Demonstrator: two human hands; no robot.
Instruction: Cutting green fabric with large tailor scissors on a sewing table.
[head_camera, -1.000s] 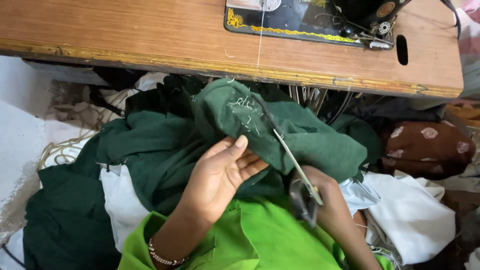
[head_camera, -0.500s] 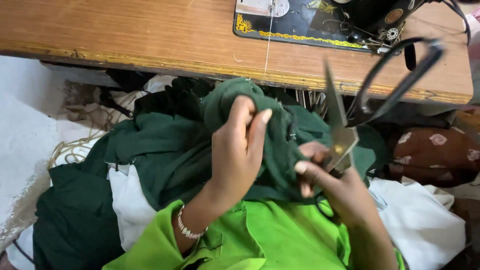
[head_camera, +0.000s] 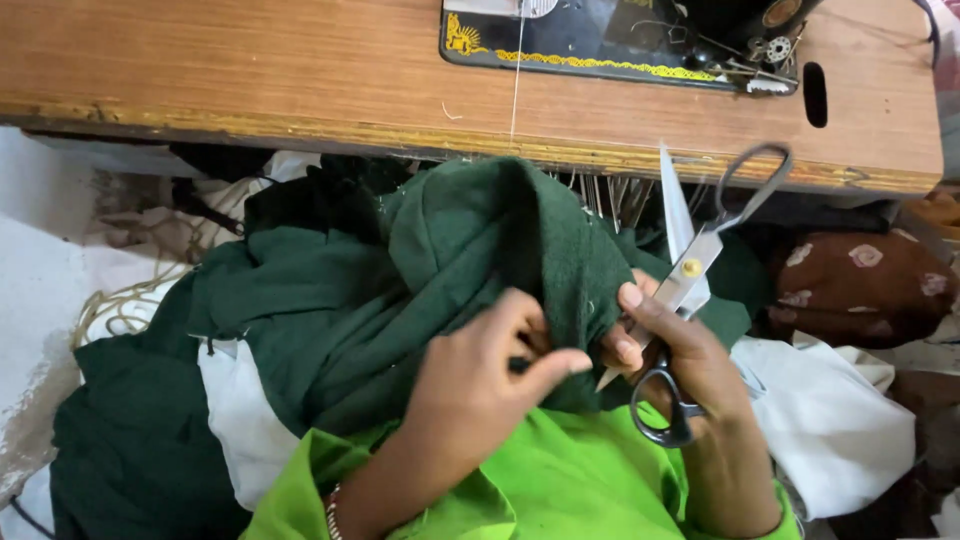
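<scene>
While the left hand (head_camera: 480, 385) pinches the green cloth (head_camera: 440, 270), the right hand (head_camera: 690, 360) beside it grips scissors (head_camera: 700, 255)

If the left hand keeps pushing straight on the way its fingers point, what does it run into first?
The left hand already pinches the dark green cloth, fingers pointing right. Going on, it would likely first meet the right hand holding the scissors, though depth is unclear.

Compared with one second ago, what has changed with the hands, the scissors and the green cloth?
The left hand went from lying flat on the dark green cloth to pinching a raised fold. The right hand lifted the scissors, and their blades now point up toward the table edge. The scissors stayed in the right hand; the sewing machine stayed put.
</scene>
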